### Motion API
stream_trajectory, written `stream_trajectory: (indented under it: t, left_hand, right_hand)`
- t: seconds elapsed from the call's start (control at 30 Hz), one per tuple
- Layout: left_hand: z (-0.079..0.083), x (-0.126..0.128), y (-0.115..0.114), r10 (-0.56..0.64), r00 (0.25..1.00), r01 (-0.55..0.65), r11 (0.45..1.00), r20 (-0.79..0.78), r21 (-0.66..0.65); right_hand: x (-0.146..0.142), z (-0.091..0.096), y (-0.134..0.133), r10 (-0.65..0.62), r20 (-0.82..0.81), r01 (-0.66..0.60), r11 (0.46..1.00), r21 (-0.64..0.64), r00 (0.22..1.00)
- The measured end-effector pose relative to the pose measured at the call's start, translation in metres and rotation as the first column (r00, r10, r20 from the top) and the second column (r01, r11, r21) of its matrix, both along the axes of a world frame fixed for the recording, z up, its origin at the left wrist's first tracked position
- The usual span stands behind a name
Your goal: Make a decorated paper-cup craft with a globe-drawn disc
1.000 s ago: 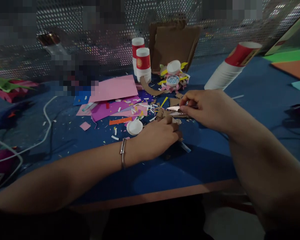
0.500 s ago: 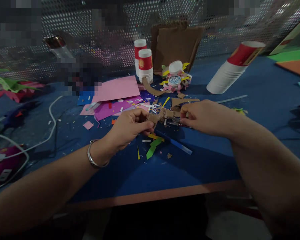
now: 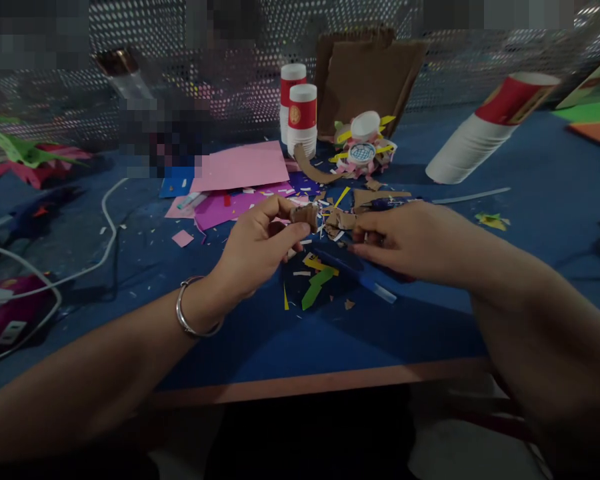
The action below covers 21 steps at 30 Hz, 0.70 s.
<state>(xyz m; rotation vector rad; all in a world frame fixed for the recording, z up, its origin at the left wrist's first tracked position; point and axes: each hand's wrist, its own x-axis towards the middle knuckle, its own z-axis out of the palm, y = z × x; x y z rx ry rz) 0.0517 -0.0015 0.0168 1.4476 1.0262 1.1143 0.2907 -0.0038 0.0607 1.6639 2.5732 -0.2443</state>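
A small torn piece of brown cardboard [image 3: 305, 216] is pinched between the thumb and fingers of my left hand [image 3: 265, 240], raised a little over the table. To its right, my right hand [image 3: 405, 237] has its fingers curled together beside crumpled cardboard scraps [image 3: 339, 221]. What those fingers hold, if anything, is hidden. A blue pen-like stick [image 3: 367, 280] lies below and between the hands. Green paper [image 3: 317, 288] and a yellow strip [image 3: 321, 265] lie near it.
Behind stand stacked paper cups [image 3: 303, 117], a decorated cup craft [image 3: 364, 152] and a cardboard sheet [image 3: 367, 83]. A cup stack [image 3: 473, 150] leans at right. Pink paper [image 3: 243, 165] lies left of centre. A white cable [image 3: 107, 233] crosses the left side.
The cardboard piece in my left hand has turned and risen slightly. A gap now shows between it and the scraps by my right hand. The whole view has shifted somewhat.
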Motion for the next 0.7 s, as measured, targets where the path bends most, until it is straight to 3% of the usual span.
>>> stream_trajectory:
  t: [0.2,0.33,0.47,0.7]
  left_hand:
    - [0.000,0.000,0.002,-0.018,0.995,0.029,0.993,0.098,-0.111]
    - [-0.002,0.001,0.002,-0.014,0.988,0.044,0.981,0.153,-0.191]
    - [-0.003,0.001,0.000,-0.014,0.982,0.054,0.977,0.189,-0.209]
    - [-0.002,-0.001,-0.002,-0.014,0.988,0.043,0.981,0.155,-0.187]
  right_hand:
    - [-0.012,-0.009,0.000,0.093,0.091,-0.086,0.993,-0.083,0.991]
    - [-0.004,-0.005,0.001,0.010,0.004,-0.009,0.997,-0.081,1.000]
    - [0.009,-0.005,0.002,-0.024,0.066,0.026,1.000,-0.017,0.998]
    - [0.003,-0.009,0.002,-0.001,0.196,0.009,0.999,-0.039,0.981]
